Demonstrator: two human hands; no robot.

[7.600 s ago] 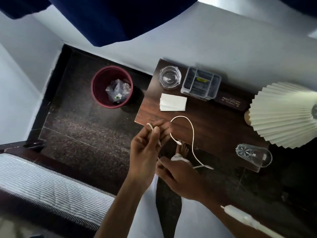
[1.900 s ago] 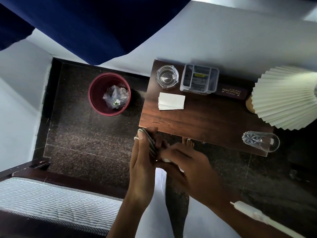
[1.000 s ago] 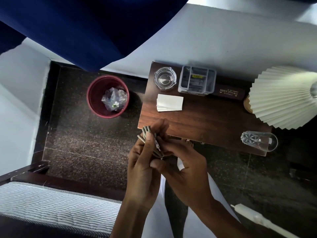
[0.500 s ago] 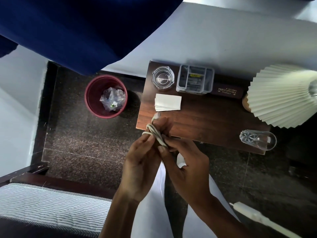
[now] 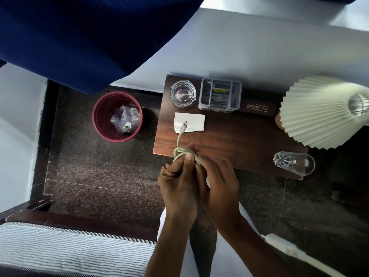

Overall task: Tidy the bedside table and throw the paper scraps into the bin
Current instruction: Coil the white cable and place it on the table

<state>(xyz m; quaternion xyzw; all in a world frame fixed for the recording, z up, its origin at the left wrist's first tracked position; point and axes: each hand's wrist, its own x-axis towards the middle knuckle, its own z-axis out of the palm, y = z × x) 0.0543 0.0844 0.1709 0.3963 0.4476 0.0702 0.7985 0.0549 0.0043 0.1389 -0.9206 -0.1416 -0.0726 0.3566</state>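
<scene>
Coiling the white charging cable (image 5: 180, 151) over the surface (image 5: 239, 140) near edge, both hands (image 5: 199, 182) pinched its loops; paper scraps (image 5: 189, 121) lay untouched, bin (image 5: 99, 120) alongside; securing the loose plug end looked next.

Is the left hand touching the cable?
Touching. Head view: left hand fingers wrap the coiled cable, right hand pinching it too.

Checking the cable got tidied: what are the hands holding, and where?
Both hands, left hand and right hand, grip the coiled white cable around its bundled loops.
</scene>
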